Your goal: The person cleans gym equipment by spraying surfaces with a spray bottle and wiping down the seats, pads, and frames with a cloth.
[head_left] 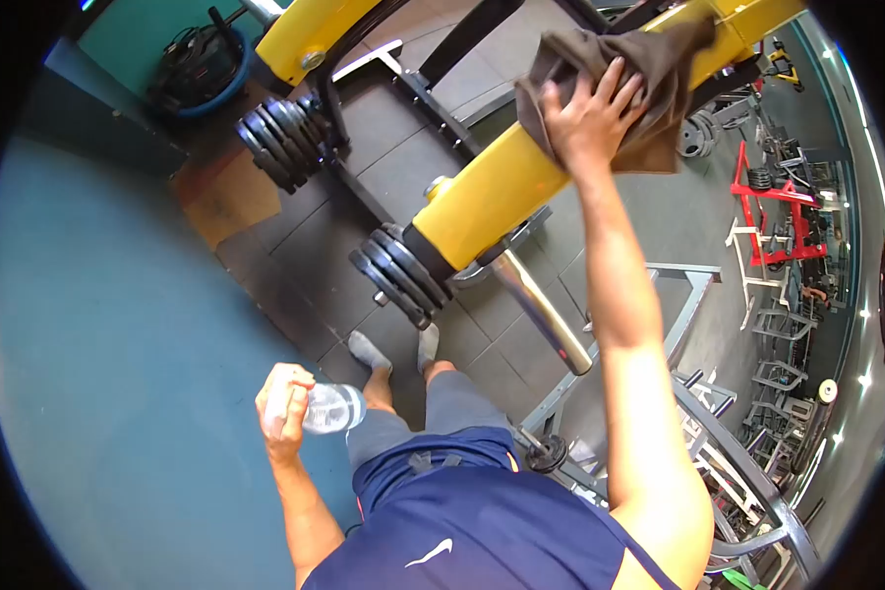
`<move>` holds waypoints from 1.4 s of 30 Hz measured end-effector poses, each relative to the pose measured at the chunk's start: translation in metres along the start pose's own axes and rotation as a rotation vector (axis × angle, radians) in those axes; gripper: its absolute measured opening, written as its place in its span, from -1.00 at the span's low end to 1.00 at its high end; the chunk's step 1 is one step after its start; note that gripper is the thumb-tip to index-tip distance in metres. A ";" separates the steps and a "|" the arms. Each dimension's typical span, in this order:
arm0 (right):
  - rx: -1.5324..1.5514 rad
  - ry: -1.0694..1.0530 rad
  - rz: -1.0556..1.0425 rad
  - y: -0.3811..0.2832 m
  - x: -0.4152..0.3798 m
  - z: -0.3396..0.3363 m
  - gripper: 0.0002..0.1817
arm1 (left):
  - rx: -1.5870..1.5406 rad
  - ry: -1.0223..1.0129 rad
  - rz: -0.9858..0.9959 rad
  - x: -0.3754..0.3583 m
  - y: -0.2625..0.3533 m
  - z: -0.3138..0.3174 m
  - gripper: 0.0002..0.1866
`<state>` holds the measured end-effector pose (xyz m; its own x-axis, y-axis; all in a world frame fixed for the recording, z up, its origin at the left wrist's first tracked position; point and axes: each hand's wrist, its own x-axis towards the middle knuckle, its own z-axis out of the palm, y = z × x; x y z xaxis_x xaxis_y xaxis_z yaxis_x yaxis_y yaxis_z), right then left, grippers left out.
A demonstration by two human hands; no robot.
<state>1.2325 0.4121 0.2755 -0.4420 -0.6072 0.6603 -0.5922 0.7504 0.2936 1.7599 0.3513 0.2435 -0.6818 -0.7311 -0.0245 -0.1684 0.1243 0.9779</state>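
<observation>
My left hand (285, 403) is closed around the top end of a clear plastic bottle (331, 407), which points sideways toward my shorts. Some pale part of the bottle's top is hidden in the fist. My right hand (596, 116) lies with its fingers spread on a dark brown cloth (659, 128), pressing it against a yellow machine beam (492, 202). Folds of the cloth drape over both sides of the beam. Below the beam's near end, a chrome bar (541, 310) sticks out toward my right arm.
Black weight plates (400, 275) hang at the beam's near end, with another plate stack (283, 143) farther left. A blue wall (118, 383) runs along my left. A blue tub (206, 84) holds dark gear. Red racks (777, 192) and grey frames (703, 295) stand to the right.
</observation>
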 end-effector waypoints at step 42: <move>0.575 0.112 0.493 0.125 0.031 0.023 -0.36 | -0.062 -0.507 -0.006 0.195 0.069 0.037 -0.83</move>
<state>1.1292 0.4807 0.3163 -0.6935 -0.1843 0.6965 -0.6149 0.6552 -0.4389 1.5888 0.2425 0.2987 -0.9433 -0.3123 -0.1126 -0.1410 0.0696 0.9876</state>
